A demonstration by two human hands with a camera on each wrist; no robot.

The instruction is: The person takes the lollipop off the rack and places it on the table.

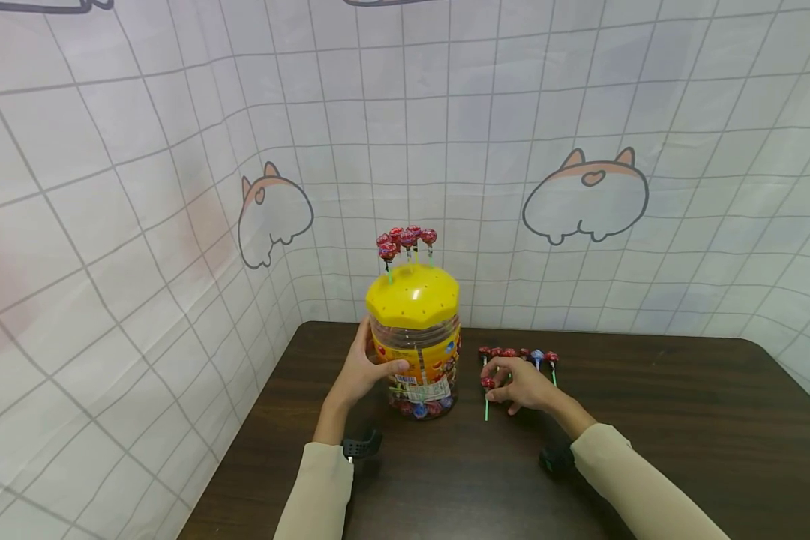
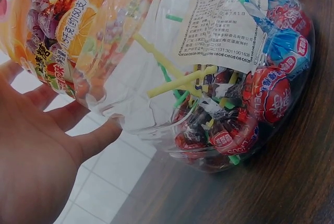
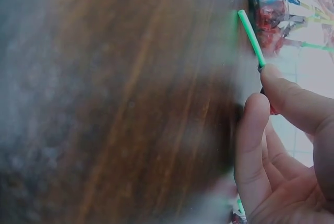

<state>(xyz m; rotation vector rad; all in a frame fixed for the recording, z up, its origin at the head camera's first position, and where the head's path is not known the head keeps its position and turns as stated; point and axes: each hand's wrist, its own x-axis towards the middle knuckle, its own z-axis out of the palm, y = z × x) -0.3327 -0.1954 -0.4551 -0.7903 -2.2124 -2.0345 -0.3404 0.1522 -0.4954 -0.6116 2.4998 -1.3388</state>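
A large clear plastic jar point(image 1: 421, 367) with a yellow domed lid point(image 1: 415, 296) stands upright on the table, and wrapped lollipops point(image 2: 266, 96) show through its wall. My left hand point(image 1: 367, 369) holds the jar's left side, thumb across the front and fingers spread toward the back. Several red-wrapped lollipops point(image 1: 407, 238) stand upright in the lid. Just right of the jar, my right hand point(image 1: 523, 384) pinches one lollipop point(image 1: 487, 382) between thumb and fingers, its green stick point(image 3: 251, 38) pointing down toward the table. Part of its head is hidden by the fingers.
Behind the right hand lies a row of several lollipops point(image 1: 551, 357), mostly red and one blue, partly covered by the hand. The dark wooden table point(image 1: 668, 420) meets a white grid-patterned curtain point(image 1: 486, 187) at the back and left.
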